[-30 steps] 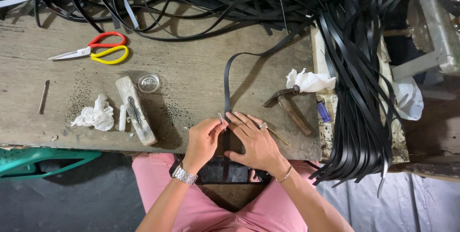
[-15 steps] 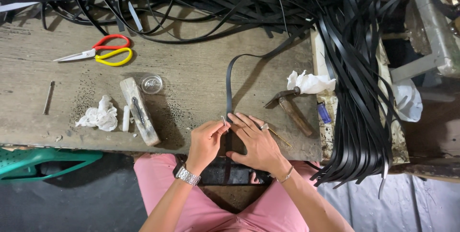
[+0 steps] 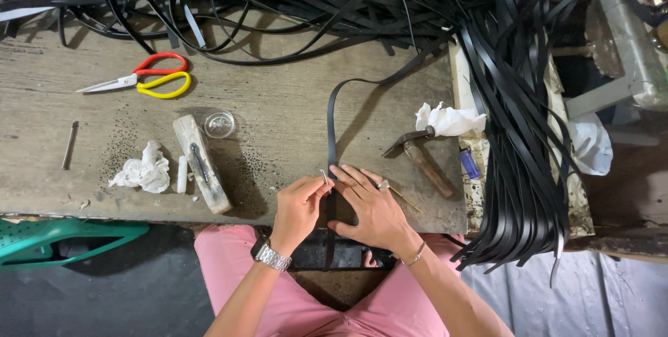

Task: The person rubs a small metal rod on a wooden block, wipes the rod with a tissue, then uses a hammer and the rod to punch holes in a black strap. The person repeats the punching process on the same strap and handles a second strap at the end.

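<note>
A long black strap [image 3: 331,122] runs from the pile at the back down to the near edge of the wooden bench [image 3: 278,114]. My right hand [image 3: 369,205] lies flat on the strap near the bench edge, fingers spread, a ring on one finger. My left hand [image 3: 298,208], with a metal watch at the wrist, pinches a small thin metal pin [image 3: 324,177] upright beside the strap. A dark piece [image 3: 334,250] rests on my lap below the hands.
A hammer [image 3: 417,156] lies right of my hands beside a crumpled white tissue [image 3: 449,120] and a blue lighter [image 3: 470,163]. Red and yellow scissors [image 3: 149,81], a wooden block [image 3: 200,163], a small glass dish [image 3: 219,124] and another tissue [image 3: 142,170] lie left. Black straps [image 3: 515,135] hang right.
Both hands stay at the strap near the bench edge. The view has shifted slightly; the left fingers have adjusted their pinch on the pin.
</note>
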